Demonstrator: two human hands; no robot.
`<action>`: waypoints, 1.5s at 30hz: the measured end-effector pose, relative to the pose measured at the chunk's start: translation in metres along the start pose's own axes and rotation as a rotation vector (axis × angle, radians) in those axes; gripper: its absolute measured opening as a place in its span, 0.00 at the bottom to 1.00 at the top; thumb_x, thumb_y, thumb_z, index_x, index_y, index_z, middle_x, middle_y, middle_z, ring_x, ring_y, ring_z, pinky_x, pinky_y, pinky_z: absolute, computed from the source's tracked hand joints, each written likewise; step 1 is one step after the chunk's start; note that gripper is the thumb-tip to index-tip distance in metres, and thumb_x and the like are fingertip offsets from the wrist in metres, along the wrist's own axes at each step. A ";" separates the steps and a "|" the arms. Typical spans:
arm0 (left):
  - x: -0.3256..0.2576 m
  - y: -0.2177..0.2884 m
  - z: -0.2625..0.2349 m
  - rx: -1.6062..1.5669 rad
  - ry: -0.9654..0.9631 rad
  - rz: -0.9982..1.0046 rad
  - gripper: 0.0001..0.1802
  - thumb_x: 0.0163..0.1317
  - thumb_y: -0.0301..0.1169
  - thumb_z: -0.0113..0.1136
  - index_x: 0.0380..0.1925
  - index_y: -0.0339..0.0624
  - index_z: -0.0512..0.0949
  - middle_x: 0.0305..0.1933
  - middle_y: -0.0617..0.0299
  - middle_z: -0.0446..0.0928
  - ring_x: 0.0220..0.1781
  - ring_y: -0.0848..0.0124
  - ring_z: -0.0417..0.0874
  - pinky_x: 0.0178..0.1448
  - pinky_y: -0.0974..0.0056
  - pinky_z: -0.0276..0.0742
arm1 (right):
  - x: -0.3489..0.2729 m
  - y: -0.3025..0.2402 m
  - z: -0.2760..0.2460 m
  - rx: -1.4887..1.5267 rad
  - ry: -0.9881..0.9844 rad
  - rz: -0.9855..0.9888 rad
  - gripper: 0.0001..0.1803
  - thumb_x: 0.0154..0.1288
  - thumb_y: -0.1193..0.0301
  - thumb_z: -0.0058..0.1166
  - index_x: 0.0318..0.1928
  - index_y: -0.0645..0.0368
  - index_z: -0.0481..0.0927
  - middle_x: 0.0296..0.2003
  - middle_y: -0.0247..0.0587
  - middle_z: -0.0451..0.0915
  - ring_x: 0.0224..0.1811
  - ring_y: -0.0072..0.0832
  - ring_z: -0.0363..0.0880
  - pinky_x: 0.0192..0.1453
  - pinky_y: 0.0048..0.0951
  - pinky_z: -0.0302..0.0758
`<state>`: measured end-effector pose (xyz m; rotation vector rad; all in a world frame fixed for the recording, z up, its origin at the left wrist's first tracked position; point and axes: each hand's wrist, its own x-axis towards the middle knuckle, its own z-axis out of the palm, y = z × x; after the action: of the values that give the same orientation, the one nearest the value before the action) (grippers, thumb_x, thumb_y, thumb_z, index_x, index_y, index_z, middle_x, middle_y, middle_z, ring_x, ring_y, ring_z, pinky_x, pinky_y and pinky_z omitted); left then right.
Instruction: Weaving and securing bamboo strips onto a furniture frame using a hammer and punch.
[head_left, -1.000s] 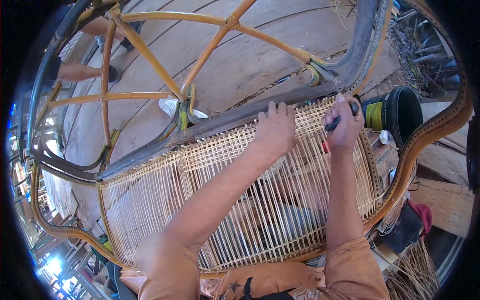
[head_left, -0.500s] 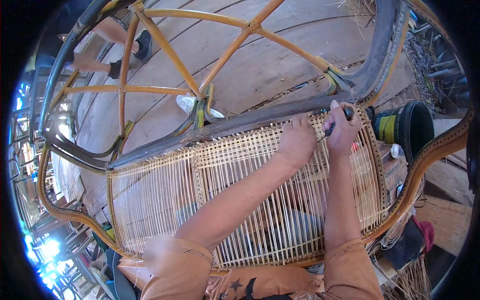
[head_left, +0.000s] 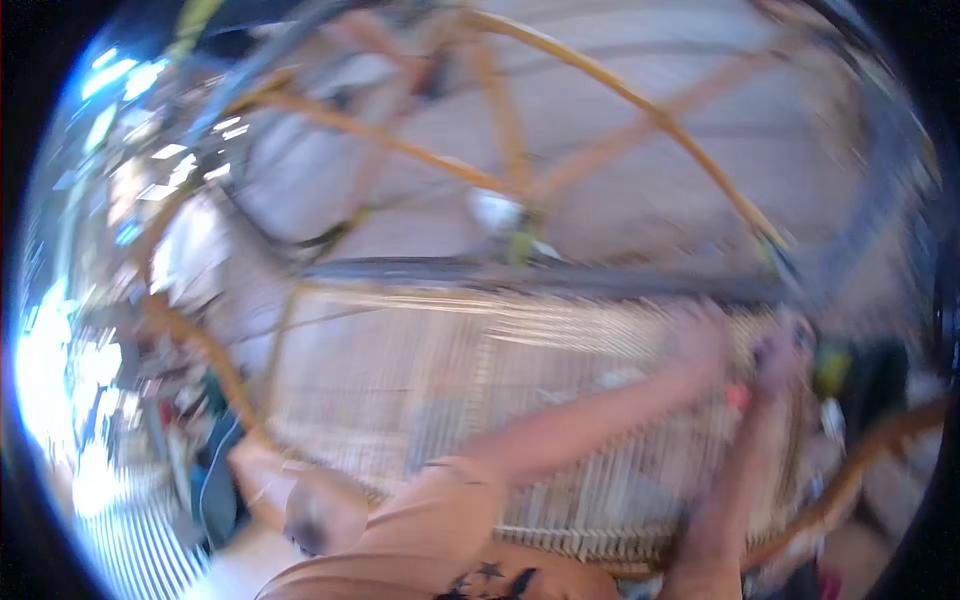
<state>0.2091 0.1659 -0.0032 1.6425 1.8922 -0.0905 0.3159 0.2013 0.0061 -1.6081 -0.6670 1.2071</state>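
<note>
The whole view is smeared by motion. A cane panel (head_left: 590, 325) of pale strands spans a curved rattan furniture frame (head_left: 210, 350). Its weave is dense along the far edge, while nearer me long strands run with gaps between them. My left hand (head_left: 700, 345) lies on the dense band near the panel's far right; its fingers are too blurred to read. Just right of it, my right hand (head_left: 787, 355) is closed around a dark-handled tool (head_left: 764, 352) at the panel's far right corner. The tool's tip cannot be made out.
Beyond the dark far rail (head_left: 560, 280), rattan poles (head_left: 625, 90) cross over a plank floor (head_left: 640, 200). A white shoe (head_left: 495, 210) shows behind the rail. At right stands a dark bucket (head_left: 880, 375). Someone's leg (head_left: 375, 40) is blurred at the upper left.
The view has swung, so the furniture and both hands appear farther right and lower. Both hands stay at the panel's far right, and the dark tool is still in my right hand.
</note>
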 end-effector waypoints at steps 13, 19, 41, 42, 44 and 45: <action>0.005 -0.002 0.043 -0.087 0.169 0.211 0.22 0.55 0.35 0.54 0.44 0.26 0.75 0.55 0.43 0.70 0.60 0.50 0.70 0.65 0.51 0.60 | 0.008 0.003 -0.026 -0.332 -0.238 -0.246 0.24 0.63 0.53 0.55 0.47 0.62 0.78 0.28 0.45 0.79 0.30 0.33 0.73 0.39 0.37 0.71; -0.066 -0.051 0.050 -0.097 0.082 0.450 0.36 0.60 0.56 0.47 0.59 0.39 0.70 0.66 0.43 0.62 0.71 0.46 0.55 0.71 0.39 0.45 | -0.025 -0.045 -0.053 -0.698 -0.414 -0.334 0.24 0.65 0.54 0.53 0.47 0.65 0.77 0.33 0.48 0.79 0.35 0.41 0.74 0.44 0.40 0.71; -0.206 -0.047 0.078 -0.144 0.122 0.919 0.32 0.65 0.48 0.42 0.56 0.29 0.69 0.63 0.40 0.64 0.67 0.44 0.60 0.72 0.44 0.49 | -0.040 -0.075 -0.047 -1.329 -1.074 0.012 0.25 0.64 0.54 0.54 0.54 0.59 0.75 0.24 0.36 0.72 0.23 0.25 0.69 0.30 0.32 0.70; -0.206 -0.047 0.078 -0.141 0.116 0.925 0.32 0.65 0.48 0.42 0.56 0.29 0.69 0.63 0.40 0.64 0.67 0.44 0.60 0.72 0.44 0.49 | -0.041 -0.071 -0.047 -1.312 -1.161 -0.005 0.22 0.63 0.56 0.55 0.50 0.59 0.77 0.23 0.36 0.72 0.24 0.25 0.69 0.29 0.32 0.70; -0.208 -0.047 0.071 -0.178 0.195 0.960 0.27 0.65 0.43 0.44 0.51 0.28 0.73 0.59 0.39 0.68 0.64 0.43 0.65 0.69 0.43 0.54 | -0.053 -0.074 -0.040 -1.361 -1.206 -0.080 0.19 0.63 0.59 0.55 0.45 0.60 0.78 0.25 0.38 0.74 0.22 0.25 0.70 0.28 0.31 0.70; -0.208 -0.047 0.070 -0.173 0.188 0.964 0.27 0.65 0.43 0.44 0.51 0.28 0.73 0.59 0.39 0.68 0.64 0.43 0.65 0.69 0.43 0.54 | -0.052 -0.069 -0.038 -1.419 -1.260 -0.056 0.18 0.63 0.58 0.54 0.43 0.60 0.79 0.25 0.38 0.75 0.23 0.25 0.72 0.28 0.31 0.71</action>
<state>0.2007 -0.0567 0.0264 2.2969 1.0021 0.6168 0.3411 0.1687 0.0910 -1.5419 -2.8023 1.7665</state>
